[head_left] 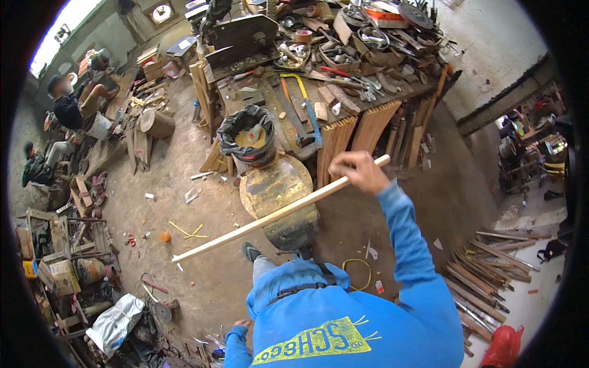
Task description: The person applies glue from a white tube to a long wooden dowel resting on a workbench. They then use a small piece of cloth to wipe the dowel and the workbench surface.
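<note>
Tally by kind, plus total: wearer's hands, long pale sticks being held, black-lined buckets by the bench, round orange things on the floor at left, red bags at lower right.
Hands: 2 (right hand, left hand)
Pale stick: 1
Black-lined bucket: 1
Round orange thing: 1
Red bag: 1
Total: 6

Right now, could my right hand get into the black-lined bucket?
Probably not as is: your right hand is holding the pale wooden stick. Freed, likely yes; the bucket stands ahead and leftward, its top open.
</note>
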`<state>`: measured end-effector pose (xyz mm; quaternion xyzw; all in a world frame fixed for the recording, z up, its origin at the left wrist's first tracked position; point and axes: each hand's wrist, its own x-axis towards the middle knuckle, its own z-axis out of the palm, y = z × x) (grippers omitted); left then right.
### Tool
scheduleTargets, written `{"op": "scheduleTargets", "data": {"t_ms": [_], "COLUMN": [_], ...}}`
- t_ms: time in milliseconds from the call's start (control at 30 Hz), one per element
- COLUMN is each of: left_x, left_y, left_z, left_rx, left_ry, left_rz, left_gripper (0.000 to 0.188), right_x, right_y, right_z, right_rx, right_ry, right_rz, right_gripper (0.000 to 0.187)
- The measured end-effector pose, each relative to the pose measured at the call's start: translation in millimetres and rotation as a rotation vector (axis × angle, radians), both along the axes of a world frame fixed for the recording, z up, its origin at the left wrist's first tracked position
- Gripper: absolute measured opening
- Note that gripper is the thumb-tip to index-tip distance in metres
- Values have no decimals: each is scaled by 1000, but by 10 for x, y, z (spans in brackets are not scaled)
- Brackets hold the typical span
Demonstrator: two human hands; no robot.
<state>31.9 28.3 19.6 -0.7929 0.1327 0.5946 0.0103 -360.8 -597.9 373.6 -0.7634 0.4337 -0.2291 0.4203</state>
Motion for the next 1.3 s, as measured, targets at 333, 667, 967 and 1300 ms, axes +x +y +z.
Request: {"op": "scheduleTargets", "data": {"t_ms": [333, 667, 967, 1300], "left_x": [-464, -652, -535, -408], "left_y": [-1189, -1599, -734, -822], "left_z": [124, 135, -87, -173], "left_rx": [-293, -501, -326, -472], "left_ry": [-249, -244, -115, -117], "left_rz": [18, 98, 157, 44], "left_gripper": [42, 37, 30, 30], "right_x": [823, -917, -2425, -1365], "right_y": [671, -150, -790, -355], "right_z": [-590, -475, -1118, -593], "right_rx": [-539, -289, 353, -189], "right_ry": [88, 149, -207, 76], "right_rz": [228, -78, -442, -107], "right_gripper": [10, 15, 17, 18]}}
